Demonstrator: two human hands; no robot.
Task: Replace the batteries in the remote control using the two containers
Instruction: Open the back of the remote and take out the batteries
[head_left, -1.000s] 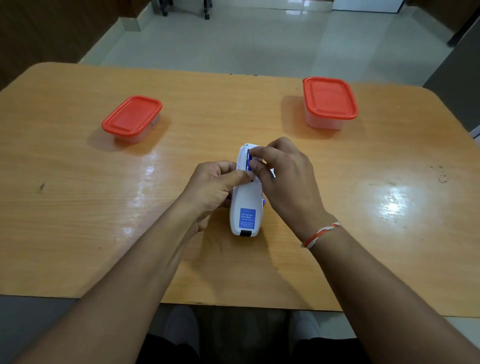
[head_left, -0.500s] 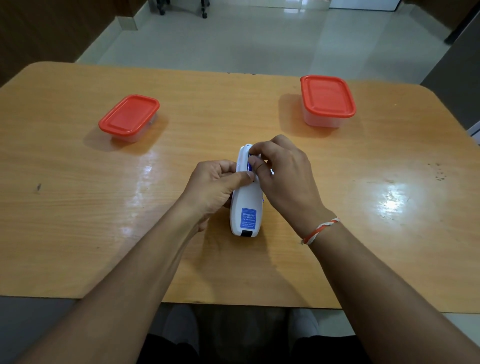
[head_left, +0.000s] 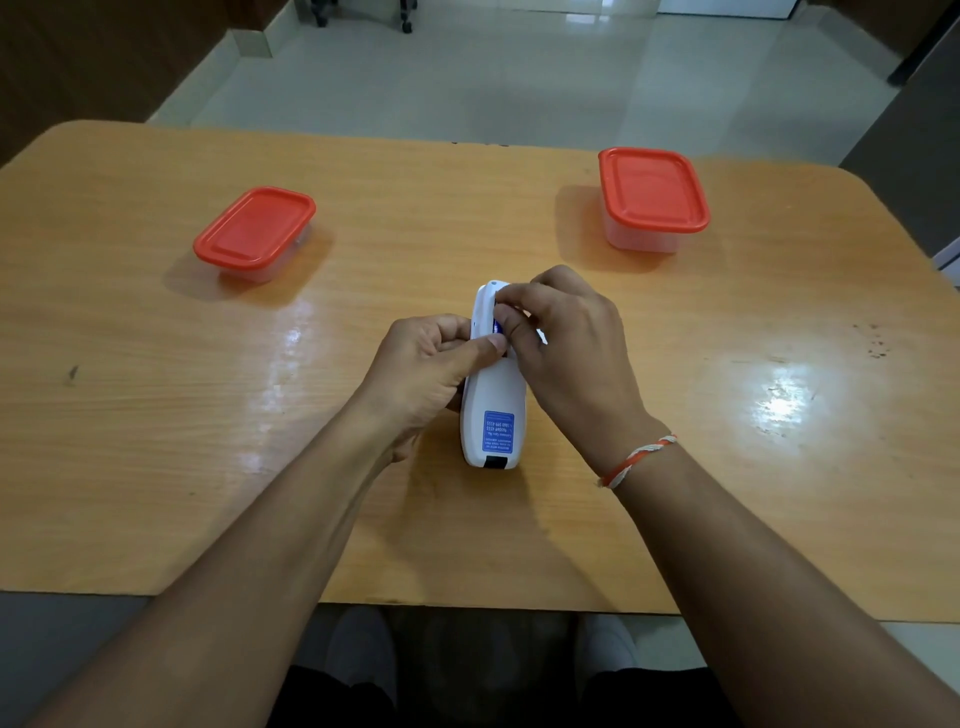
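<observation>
Both hands work at the battery bay of a white remote control (head_left: 491, 415) lying back-up at the table's (head_left: 156, 467) centre.

The left hand (head_left: 431, 364) clamps the remote's side, thumb pressed on top. The right hand (head_left: 566, 343) pinches a blue-labelled battery (head_left: 497, 327) at the remote's far end. Two red-lidded containers stand closed and well apart: the left container (head_left: 254, 234) at ten o'clock, the right container (head_left: 652, 197) at one o'clock.

A glossy wooden table (head_left: 156, 467) with rounded corners carries a white remote control (head_left: 491, 421) lying face down at its centre. Two clear containers with red lids sit well apart toward the far edge, one at left (head_left: 254, 234), one at right (head_left: 652, 197).
</observation>
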